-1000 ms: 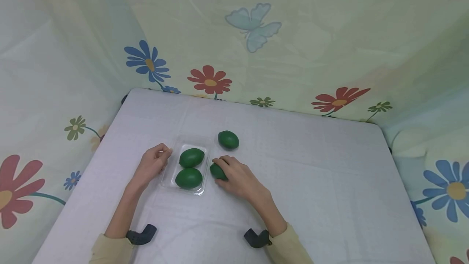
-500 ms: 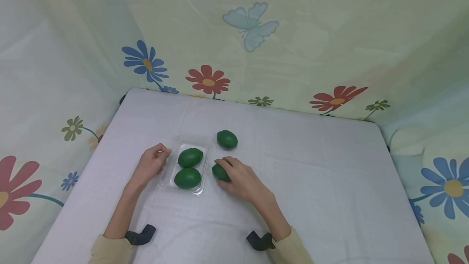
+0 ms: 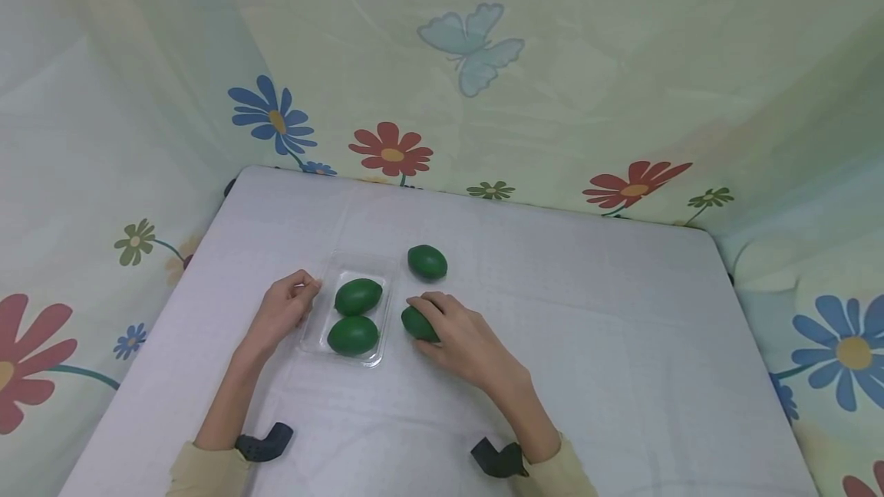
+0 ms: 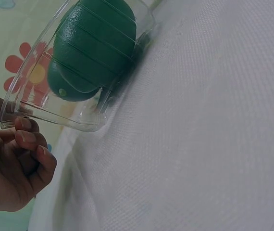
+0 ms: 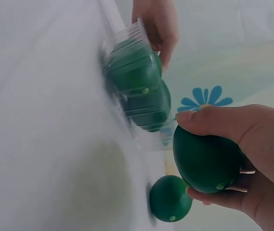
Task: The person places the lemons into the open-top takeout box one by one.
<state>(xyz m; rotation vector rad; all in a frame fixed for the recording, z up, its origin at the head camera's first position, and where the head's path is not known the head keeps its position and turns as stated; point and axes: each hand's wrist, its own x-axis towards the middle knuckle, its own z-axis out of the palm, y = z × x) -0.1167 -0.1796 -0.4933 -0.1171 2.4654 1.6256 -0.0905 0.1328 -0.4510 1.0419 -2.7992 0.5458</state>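
**A green lime in my right hand**

My right hand (image 3: 461,336) holds a green lime (image 5: 206,159) with my thumb and fingers curled around it. The lime is lifted a little off the white table (image 3: 587,313), just to the right of the clear tray (image 3: 314,332). My left hand (image 3: 282,309) rests at the tray's left edge, its curled fingers (image 4: 29,139) touching the rim. I cannot tell if they pinch it. Two more limes (image 3: 358,296) lie side by side inside the tray. Another lime (image 3: 427,261) sits alone on the table, a bit farther back. A flowered cloth (image 3: 442,60) hangs behind the table.
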